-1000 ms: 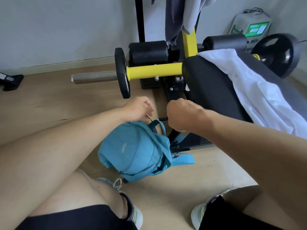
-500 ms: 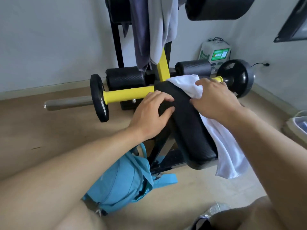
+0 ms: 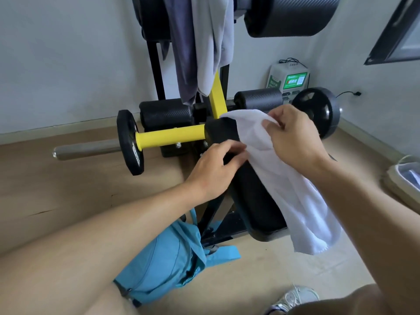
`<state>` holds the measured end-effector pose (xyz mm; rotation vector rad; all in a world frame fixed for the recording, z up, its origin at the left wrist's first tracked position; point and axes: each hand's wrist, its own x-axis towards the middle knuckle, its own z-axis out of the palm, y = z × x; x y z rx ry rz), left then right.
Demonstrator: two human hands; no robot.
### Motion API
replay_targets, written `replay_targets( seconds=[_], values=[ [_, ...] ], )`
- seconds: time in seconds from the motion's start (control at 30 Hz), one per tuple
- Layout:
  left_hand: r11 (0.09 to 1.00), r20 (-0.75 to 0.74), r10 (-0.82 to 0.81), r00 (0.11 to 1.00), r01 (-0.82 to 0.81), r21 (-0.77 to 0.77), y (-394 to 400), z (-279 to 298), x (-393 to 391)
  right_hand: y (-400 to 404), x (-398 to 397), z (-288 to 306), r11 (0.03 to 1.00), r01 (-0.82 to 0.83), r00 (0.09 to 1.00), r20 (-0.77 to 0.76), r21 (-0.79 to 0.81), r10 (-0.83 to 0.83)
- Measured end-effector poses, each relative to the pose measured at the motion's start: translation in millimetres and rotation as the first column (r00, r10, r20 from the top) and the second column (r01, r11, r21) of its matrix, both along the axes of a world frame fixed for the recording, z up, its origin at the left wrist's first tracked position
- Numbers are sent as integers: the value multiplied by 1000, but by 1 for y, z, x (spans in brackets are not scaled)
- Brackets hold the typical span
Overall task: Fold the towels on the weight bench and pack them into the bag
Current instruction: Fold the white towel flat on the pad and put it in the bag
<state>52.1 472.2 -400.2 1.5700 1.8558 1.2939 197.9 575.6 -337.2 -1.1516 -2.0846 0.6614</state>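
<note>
A white towel [image 3: 288, 183] lies along the right side of the black bench [image 3: 254, 196]. Its far end covers the far right corner of the bench pad. Its near end hangs off the near right edge, above the floor [image 3: 68, 189].

The right hand [image 3: 293, 137] is at the far end of the towel. Its thumb and fingers are curled and pinch a fold of the towel, lifting it a little off the pad. The left hand [image 3: 216, 169] is at the left edge of the towel, over the middle of the bench. Its fingers are bent and close together, and the tips touch the towel's edge. I cannot tell if they really grip the cloth or just rest on it.

A blue bag [image 3: 163, 264] lies on the floor by the near left end of the bench, right beside the bench's black legs. The left arm hides part of it. I cannot tell if the bag is open.

A yellow bar [image 3: 170, 136] sticks out from the far left of the bench, with a black weight plate [image 3: 130, 142] on it. Another plate [image 3: 322, 110] sits at the far right. Gray cloths [image 3: 202, 46] hang from the frame above the far end of the bench. A white and green box [image 3: 288, 79] stands by the wall behind. A shoe [image 3: 293, 298] shows at the bottom right.
</note>
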Motion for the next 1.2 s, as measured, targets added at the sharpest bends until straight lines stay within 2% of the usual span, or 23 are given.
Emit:
replay_targets(
  seconds=[0.03,0.1,0.17,0.27,0.37,0.43,0.57,0.67,0.73,0.87,1.0,1.13,1.2],
  values=[
    [999,169,41,985,-39,-19,0,5,0,-6,-4,3,997,-60,994,-96,-47,56],
    [993,448,113,887,-95,-63,1,13,-1,-18,-10,5,969,-212,957,-227,-128,180],
    [993,590,116,799,-76,-92,-1,18,-2,-23,-12,2,931,-317,926,-272,-183,261],
    [994,698,81,712,-7,-109,-7,20,-6,-24,-11,-1,880,-403,911,-205,-250,358],
    [991,726,43,686,62,-117,-10,20,-13,-21,-7,-5,765,-522,849,-147,-377,507],
    [990,741,64,668,51,-131,-10,18,-16,-21,-4,-6,732,-549,829,-149,-403,540],
    [987,753,137,644,-29,-155,-9,15,-15,-14,2,-3,833,-417,909,-170,-363,380],
    [981,819,195,539,-108,-162,-7,17,-16,0,12,-4,945,-218,970,52,-243,237],
    [978,860,204,467,-134,-159,-8,19,-19,5,20,-6,951,-169,973,112,-258,203],
    [978,887,206,414,-126,-168,-15,21,-26,1,28,-6,953,-145,953,221,-265,207],
    [992,889,122,442,-31,-121,-20,22,-31,-7,18,1,947,-176,916,308,-268,257],
    [983,867,49,497,127,-129,-26,25,-34,-25,2,2,853,-304,889,195,-425,414],
    [978,861,69,504,138,-159,-29,21,-38,-31,-1,-1,833,-353,865,192,-425,464]
  ],
)
